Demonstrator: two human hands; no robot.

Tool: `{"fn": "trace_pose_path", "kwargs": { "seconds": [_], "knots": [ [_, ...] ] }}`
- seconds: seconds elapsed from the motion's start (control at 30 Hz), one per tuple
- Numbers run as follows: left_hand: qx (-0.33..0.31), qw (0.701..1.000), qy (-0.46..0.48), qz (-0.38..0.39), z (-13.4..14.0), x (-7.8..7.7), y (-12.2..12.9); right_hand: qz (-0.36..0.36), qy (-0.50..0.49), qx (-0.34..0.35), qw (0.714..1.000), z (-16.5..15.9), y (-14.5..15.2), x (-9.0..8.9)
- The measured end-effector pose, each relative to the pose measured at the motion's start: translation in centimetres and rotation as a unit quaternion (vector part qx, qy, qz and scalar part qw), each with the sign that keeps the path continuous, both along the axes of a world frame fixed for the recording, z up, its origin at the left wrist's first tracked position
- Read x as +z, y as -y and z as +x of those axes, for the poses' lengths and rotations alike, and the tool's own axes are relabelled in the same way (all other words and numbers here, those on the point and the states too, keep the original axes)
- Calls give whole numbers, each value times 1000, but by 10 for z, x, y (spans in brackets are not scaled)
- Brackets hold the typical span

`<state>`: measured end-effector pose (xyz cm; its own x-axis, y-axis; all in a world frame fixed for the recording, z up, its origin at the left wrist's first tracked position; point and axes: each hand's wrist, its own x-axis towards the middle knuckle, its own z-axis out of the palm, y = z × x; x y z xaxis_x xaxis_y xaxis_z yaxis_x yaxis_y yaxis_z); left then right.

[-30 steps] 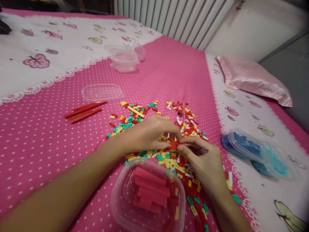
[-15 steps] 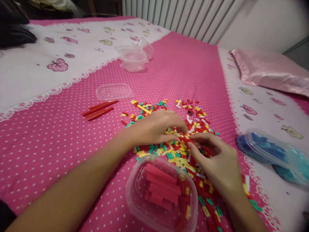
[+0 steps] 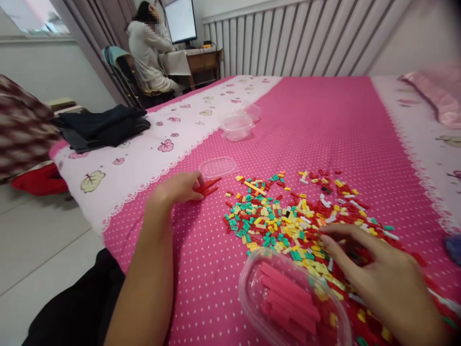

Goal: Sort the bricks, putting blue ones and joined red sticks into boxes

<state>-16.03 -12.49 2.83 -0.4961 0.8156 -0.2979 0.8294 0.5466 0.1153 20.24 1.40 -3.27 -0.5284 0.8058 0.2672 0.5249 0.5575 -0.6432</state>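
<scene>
My left hand (image 3: 182, 187) is down at the small bundle of red plastic strips (image 3: 212, 186), its thumb and fingers closed around their near end. The fingertips partly hide how many strips they grip. My right hand (image 3: 382, 274) is over the pile of small building bricks (image 3: 288, 221), which are red, yellow, green and white. Its thumb and index finger meet in a pinch; anything between the tips blends into the bricks behind. In front of the pile stands a clear plastic box (image 3: 248, 298) holding stacked red strips (image 3: 288, 302).
A clear lid (image 3: 219, 166) lies beyond my left hand, and clear containers (image 3: 237, 126) are farther back. Dark folded clothes (image 3: 104, 127) lie on the bed's left edge. A person (image 3: 147, 53) sits at a desk with a monitor (image 3: 180, 21). A pink pillow (image 3: 435, 93) is at right.
My left hand has left the brick pile and moved left to the red strips. The right hand stays over the bricks. The view has tilted up and turned left, bringing the seated person into sight.
</scene>
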Motion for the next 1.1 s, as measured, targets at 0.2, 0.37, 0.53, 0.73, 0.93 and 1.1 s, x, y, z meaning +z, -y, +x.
{"fn": "trace_pose_path", "kwargs": {
  "seconds": [0.2, 0.37, 0.53, 0.73, 0.93, 1.1],
  "knots": [
    [-6, 1000, 21, -10, 20, 8, 3, -17, -4, 13, 1000, 0, -1, -3],
    [2, 999, 17, 42, 24, 10, 19, -16, -8, 12, 1000, 1, -2, -3],
    [82, 948, 110, 288, 69, -1, 48, -29, -22, 27, 999, 2, -2, -1],
    [26, 905, 217, 364, 157, -12, 54, -51, -60, 97, 992, 5, 6, 21],
    [-143, 918, 227, 291, 206, -1, 22, -205, -99, 208, 951, 2, 32, 48],
    [-177, 937, 188, 236, 212, -8, 25, -253, -173, 229, 924, -1, 41, 52]
  ]
}}
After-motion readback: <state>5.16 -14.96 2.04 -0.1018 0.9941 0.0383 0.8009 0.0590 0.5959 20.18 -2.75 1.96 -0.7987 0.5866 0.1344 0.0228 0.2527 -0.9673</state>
